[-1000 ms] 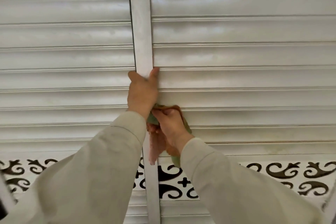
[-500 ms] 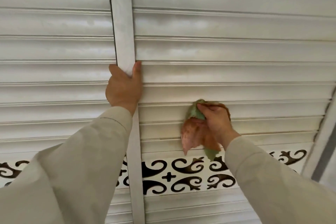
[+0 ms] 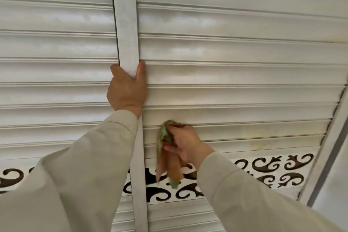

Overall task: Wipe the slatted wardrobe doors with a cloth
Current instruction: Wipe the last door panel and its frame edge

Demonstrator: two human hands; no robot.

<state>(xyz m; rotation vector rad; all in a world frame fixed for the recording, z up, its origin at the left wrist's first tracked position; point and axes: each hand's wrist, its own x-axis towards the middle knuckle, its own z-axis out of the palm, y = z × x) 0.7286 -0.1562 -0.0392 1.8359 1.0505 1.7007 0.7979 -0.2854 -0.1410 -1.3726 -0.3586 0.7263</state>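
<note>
Gripping the pale upright frame strip between two white slatted wardrobe doors, a person's left hand wraps thumb and fingers round its edges, while the right hand bunches a crumpled green-and-peach cloth against a slat low on the right-hand door. The right hand's fingers are curled tight on the cloth's upper fold; its loose tail hangs below them, over a white panel band of dark scrollwork cut-outs.

The risk from here appears to be in the grooves: the slats are glossy and ridged, with narrow lips, and a soft bunched cloth could ride over the recesses, leaving the yellowish smudges visible to the right of the fingers. The dangling tail might also snag in the cut-outs, and hard pressure could rock the door, which the left hand seems placed to steady.

Both sleeves are of matte beige fabric.
</note>
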